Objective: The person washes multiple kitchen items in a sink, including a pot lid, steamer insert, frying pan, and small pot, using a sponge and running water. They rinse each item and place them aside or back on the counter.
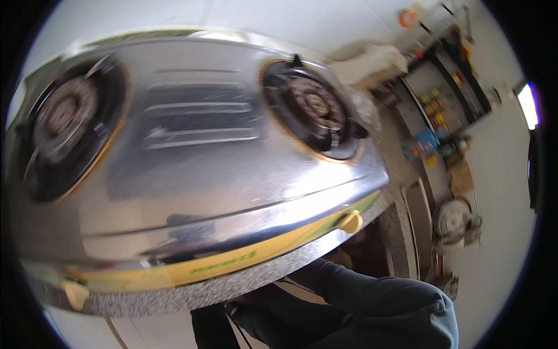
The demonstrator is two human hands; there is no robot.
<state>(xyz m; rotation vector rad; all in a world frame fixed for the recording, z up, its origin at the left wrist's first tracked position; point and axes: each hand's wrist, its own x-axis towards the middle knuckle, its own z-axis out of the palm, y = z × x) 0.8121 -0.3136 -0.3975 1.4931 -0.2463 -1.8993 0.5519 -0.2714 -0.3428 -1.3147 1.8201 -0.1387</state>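
Note:
Neither my left hand nor my right hand is in view. Before me stands a stainless-steel gas stove [183, 174] with two burners. The left burner [65, 115] and the right burner [316, 102] each sit in a dark round recess with a brownish rim; no pot rests on either. On the yellow front panel [226, 261] are a yellow knob [351, 221] at the right and a pale yellow knob [75, 294] at the left. The stove lies on a speckled stone countertop [209, 290]. Light glares off its front right corner.
Below the counter edge show dark-trousered legs [383, 301]. To the right, the counter runs on past a crumpled clear plastic bag [364, 107] and a pale cloth-like bundle [370, 63]. Farther right are a dark shelf rack [462, 83] with small packages, a blue container [426, 140] and stacked pale round dishes [453, 221].

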